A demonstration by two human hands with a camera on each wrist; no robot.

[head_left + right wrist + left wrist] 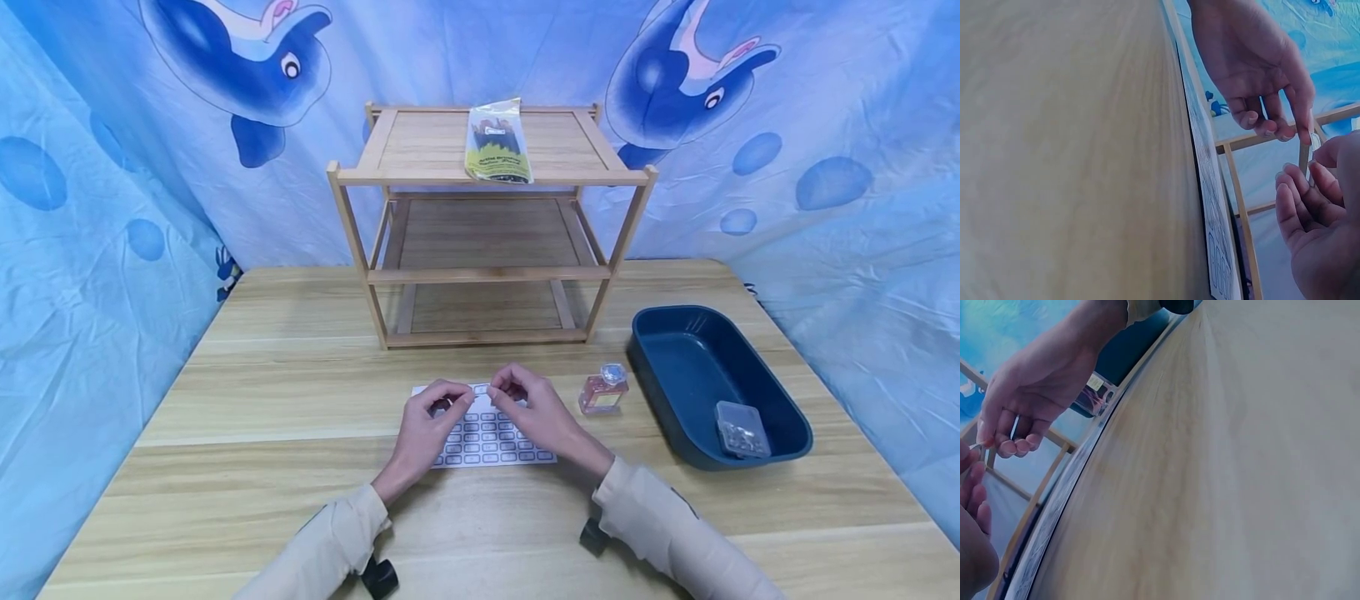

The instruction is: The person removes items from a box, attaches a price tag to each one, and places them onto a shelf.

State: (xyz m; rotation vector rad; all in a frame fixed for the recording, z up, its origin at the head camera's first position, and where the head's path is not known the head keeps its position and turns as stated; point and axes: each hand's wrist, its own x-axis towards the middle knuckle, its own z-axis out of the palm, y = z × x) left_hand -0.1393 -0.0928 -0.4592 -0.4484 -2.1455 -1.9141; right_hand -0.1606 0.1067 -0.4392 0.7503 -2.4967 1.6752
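My left hand and right hand are raised over a white sheet printed with rows of small rounded boxes. Thumb and forefinger of each hand pinch a small, thin whitish piece between them. Its exact kind is too small to tell. In the right wrist view, the other fingers of both hands are loosely bent. Both hands hide parts of the sheet, which lies flat on the wooden table.
Right of the hands stands a small pink bottle. Beyond it, a dark blue tub contains a clear plastic box. A three-tier wooden rack is behind, with a brush packet on top.
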